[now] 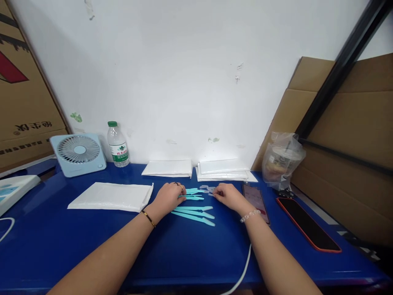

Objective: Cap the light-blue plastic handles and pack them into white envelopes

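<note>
Head cam, starting nearest me: a white cable drops off the front edge of the blue table between my forearms. My left hand, gold bangle on the wrist, lies knuckles-up with its fingers curled shut over the left ends of the upper teal sticks, which look like little eyebrow razors. Three lower teal sticks lie loose just below them, close to that wrist. They all run roughly left-to-right, far ends toward my right hand, so the left hand is the nearer one. The right hand's fingertips are bunched at some small clear caps; can't tell if one's actually pinched. Further right sits a phone in a red case. Behind: white padded envelopes, a desk fan and a water bottle by the wall.
</note>
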`<state>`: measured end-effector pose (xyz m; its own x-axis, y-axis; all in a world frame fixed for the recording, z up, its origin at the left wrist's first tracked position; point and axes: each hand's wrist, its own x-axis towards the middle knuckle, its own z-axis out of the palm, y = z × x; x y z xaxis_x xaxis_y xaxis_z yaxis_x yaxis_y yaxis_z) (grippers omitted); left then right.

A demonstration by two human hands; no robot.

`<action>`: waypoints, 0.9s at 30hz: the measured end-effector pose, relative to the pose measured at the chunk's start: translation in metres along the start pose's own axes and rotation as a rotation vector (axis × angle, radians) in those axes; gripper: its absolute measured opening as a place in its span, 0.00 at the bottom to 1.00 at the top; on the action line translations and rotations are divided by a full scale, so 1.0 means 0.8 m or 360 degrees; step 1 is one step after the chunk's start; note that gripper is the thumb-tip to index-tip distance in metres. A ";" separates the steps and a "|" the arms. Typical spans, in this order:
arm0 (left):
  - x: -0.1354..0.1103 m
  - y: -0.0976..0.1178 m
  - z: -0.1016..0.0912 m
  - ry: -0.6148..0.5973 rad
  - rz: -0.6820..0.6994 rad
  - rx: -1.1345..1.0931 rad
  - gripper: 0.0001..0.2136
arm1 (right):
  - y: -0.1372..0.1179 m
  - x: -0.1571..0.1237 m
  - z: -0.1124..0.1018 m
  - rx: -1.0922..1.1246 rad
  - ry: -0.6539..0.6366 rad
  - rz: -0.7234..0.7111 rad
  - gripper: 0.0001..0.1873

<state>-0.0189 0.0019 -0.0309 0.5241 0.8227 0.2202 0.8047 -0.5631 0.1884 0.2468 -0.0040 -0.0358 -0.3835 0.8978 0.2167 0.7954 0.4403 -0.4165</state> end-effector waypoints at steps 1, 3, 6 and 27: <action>0.000 0.000 0.000 -0.0009 0.0002 -0.0031 0.03 | -0.001 -0.001 -0.001 0.0011 -0.0005 0.0000 0.08; 0.000 -0.001 0.001 -0.0044 -0.0002 -0.0103 0.03 | -0.003 -0.003 -0.004 0.0042 -0.0034 0.0000 0.08; -0.001 -0.002 0.002 -0.0020 -0.0036 -0.0136 0.05 | -0.003 -0.004 -0.005 0.0064 -0.0072 0.0021 0.07; -0.002 0.017 0.006 -0.0065 0.0125 -0.0156 0.07 | -0.012 -0.006 -0.001 0.0242 -0.0162 -0.0040 0.06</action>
<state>-0.0077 -0.0068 -0.0330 0.5971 0.7770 0.1994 0.7305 -0.6293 0.2652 0.2413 -0.0126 -0.0317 -0.4541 0.8797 0.1415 0.7077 0.4526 -0.5425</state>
